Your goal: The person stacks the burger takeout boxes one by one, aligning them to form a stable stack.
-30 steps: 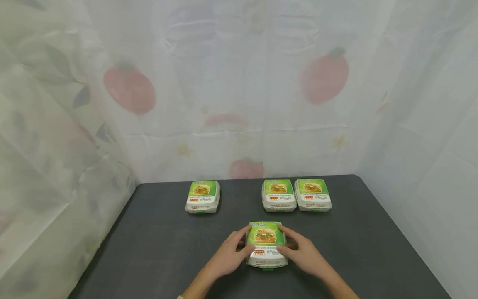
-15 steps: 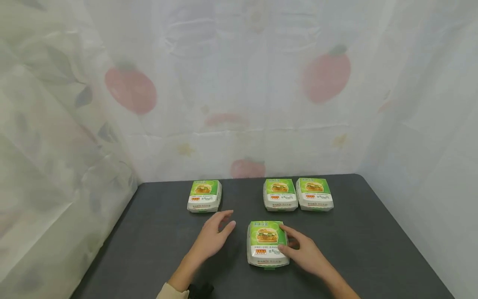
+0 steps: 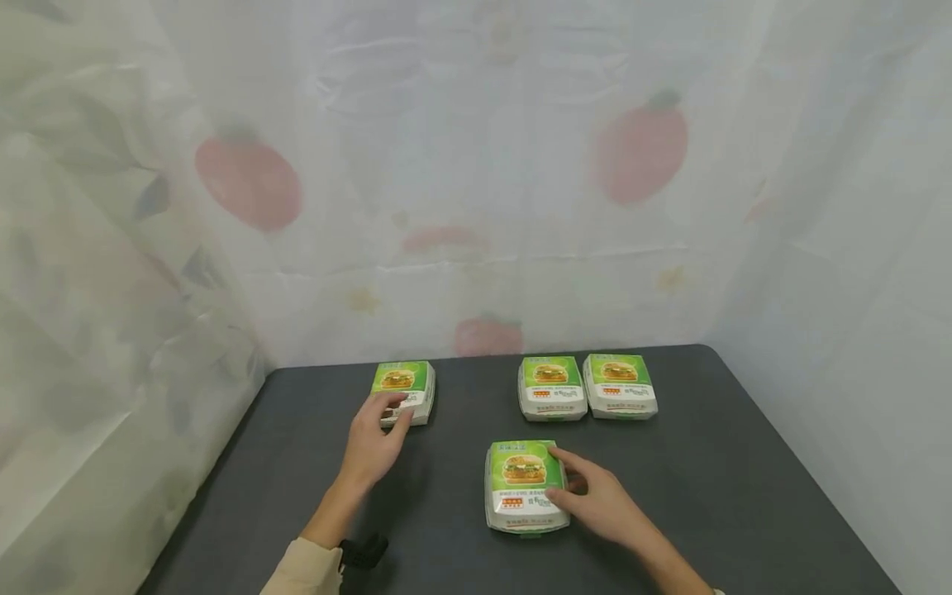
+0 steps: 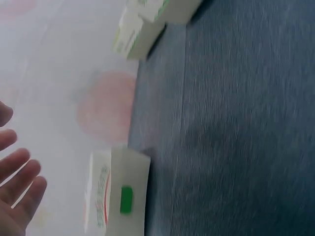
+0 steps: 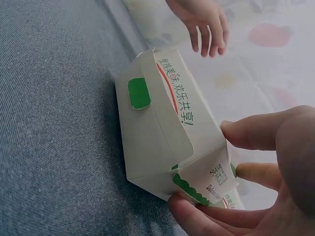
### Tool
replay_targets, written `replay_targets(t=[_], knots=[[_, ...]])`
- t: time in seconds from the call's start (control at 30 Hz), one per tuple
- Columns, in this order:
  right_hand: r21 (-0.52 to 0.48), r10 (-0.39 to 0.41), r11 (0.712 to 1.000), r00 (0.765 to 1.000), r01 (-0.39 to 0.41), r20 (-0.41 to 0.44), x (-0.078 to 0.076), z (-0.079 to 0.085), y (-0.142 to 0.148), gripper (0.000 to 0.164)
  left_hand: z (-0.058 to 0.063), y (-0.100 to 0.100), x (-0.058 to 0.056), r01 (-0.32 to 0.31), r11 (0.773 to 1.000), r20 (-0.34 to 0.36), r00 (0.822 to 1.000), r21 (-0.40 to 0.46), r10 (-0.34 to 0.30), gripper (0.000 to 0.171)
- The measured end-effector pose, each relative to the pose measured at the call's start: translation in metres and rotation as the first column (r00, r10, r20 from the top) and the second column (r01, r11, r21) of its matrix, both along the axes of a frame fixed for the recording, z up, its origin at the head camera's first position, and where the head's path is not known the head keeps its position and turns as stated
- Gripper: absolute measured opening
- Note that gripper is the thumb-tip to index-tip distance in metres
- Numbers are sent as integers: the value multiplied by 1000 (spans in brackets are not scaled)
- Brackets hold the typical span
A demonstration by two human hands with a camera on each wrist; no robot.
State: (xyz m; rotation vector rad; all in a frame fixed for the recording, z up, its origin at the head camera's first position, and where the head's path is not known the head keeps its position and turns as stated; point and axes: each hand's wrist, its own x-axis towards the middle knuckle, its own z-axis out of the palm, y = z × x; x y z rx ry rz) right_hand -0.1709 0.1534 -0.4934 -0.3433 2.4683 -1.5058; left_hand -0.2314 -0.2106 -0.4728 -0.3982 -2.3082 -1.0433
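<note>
At the far left, your left hand [image 3: 375,438] hangs over a square, green-and-white cardboard burger box [image 3: 411,378]; its fingers are loosely bent and spread, gripping nothing (your left wrist view shows them apart from it). Near the middle sits a matching green-and-white burger carton [image 3: 524,506]; your right hand [image 3: 606,500] grips its right side with bent fingers, thumb at the lid's edge, presumably to steady it. Farther back stand a third green-and-white carton [image 3: 552,397] and, just beside it on the right, a fourth green-and-white carton [image 3: 621,392], perhaps aligned as a row; all three far ones sit close to the dark grey tabletop's [image 3: 744,512] far edge, by the white fruit-print curtain [image 3: 476,165]; room to move shows between the far-left box and that pair.
</note>
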Motion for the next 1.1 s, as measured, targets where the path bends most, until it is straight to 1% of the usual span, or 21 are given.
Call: replay_targets(t=[0.1, 0.2, 0.3, 0.37, 0.47, 0.6, 0.73, 0.97, 1.1], knots=[[8, -2, 1000, 1000, 2, -1, -1, 0, 0, 67, -2, -10, -8, -36, 999, 32, 999, 7, 36, 31], [5, -7, 1000, 1000, 7, -2, -2, -1, 1, 67, -4, -19, -15, -68, 998, 108, 992, 8, 67, 38], [-7, -9, 1000, 1000, 9, -7, -3, -2, 2, 67, -5, -27, -23, -88, 996, 196, 977, -6, 87, 48], [-14, -6, 1000, 1000, 6, -9, -3, -2, 2, 68, -6, -32, -28, -98, 995, 254, 962, -27, 101, 56], [-23, 2, 1000, 1000, -2, -5, -3, -3, 2, 68, -8, -40, -34, -110, 993, 335, 934, -51, 121, 65], [-26, 5, 1000, 1000, -5, -2, -2, -4, 0, 68, -12, -51, -42, -119, 992, 421, 899, -39, 125, 71], [-25, 4, 1000, 1000, -4, -2, -2, -4, 0, 68, -19, -58, -51, -126, 992, 483, 867, -24, 121, 75], [-8, -13, 1000, 1000, 13, -4, -1, -3, 1, 68, -27, -62, -63, -69, 998, 586, 809, 7, 52, 87], [-8, -11, 1000, 1000, 11, 1, -1, -3, 1, 68, -32, -65, -68, -69, 998, 616, 785, -2, 56, 91]])
